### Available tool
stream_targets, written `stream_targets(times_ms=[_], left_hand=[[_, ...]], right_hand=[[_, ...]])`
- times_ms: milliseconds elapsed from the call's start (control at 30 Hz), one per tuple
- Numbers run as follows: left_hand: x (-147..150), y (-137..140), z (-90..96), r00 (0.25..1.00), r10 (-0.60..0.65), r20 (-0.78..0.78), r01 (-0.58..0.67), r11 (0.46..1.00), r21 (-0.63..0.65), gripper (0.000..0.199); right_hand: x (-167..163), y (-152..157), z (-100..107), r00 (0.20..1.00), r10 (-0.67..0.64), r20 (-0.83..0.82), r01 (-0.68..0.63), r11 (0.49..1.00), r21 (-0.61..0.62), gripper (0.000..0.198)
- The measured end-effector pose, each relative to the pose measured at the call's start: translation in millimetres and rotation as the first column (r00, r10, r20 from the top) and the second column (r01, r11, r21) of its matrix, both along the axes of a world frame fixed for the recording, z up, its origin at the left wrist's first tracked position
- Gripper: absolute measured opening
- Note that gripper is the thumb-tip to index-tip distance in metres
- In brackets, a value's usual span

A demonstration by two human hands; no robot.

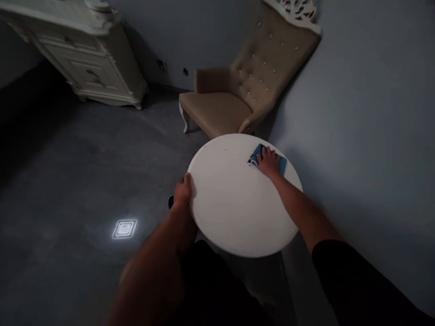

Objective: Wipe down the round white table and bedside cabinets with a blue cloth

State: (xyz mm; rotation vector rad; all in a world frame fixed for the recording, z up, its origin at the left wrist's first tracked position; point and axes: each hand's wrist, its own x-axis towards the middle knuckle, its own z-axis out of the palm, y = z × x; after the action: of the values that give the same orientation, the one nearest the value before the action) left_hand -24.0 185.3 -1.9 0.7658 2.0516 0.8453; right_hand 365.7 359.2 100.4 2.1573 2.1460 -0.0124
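Observation:
In front of me stands a round white table [234, 199] with a smooth top. My left hand [183, 190] grips its left rim, thumb on the edge and the other fingers mostly hidden. Near the far right part of the top lies a folded blue cloth [282, 165] with a patterned white and dark corner. My right hand [269, 161] rests flat on this cloth, fingers spread, pressing it against the table. A few tiny dark specks show on the tabletop near its far edge.
A tan tufted armchair [217, 111] with a carved white frame stands just behind the table. The grey wall [367, 136] runs close along the right. A pale cabinet [91, 68] is at the upper left. On the dark floor [84, 181] shines a bright square pattern [124, 229].

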Motion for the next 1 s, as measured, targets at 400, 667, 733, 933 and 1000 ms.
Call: stream_targets(times_ms=[400, 667, 733, 933, 1000], left_hand=[[8, -12, 17.9, 0.999, -0.004, 0.041, 0.003, 1.0, 0.017, 0.074], [6, -10, 15.8, 0.999, -0.006, 0.039, 0.007, 1.0, -0.009, 0.075], [5, -8, 10.7, 0.999, -0.004, 0.034, 0.005, 1.0, -0.018, 0.075], [4, -4, -2.3, 0.998, 0.053, 0.037, -0.053, 0.999, -0.009, 0.067], [3, -4, -2.0, 0.998, 0.056, 0.034, -0.055, 0.998, -0.014, 0.066]], right_hand=[[-22, -342, 5, 0.958, 0.276, -0.08, -0.285, 0.943, -0.169, 0.086], [-23, -254, 11, 0.948, 0.316, -0.04, -0.318, 0.932, -0.173, 0.079], [-23, -189, 10, 0.962, 0.272, -0.022, -0.272, 0.953, -0.129, 0.08], [-18, -3, -4, 0.989, 0.144, -0.009, -0.144, 0.989, -0.023, 0.077], [-16, 44, -8, 0.993, 0.115, -0.003, -0.115, 0.993, -0.008, 0.079]])
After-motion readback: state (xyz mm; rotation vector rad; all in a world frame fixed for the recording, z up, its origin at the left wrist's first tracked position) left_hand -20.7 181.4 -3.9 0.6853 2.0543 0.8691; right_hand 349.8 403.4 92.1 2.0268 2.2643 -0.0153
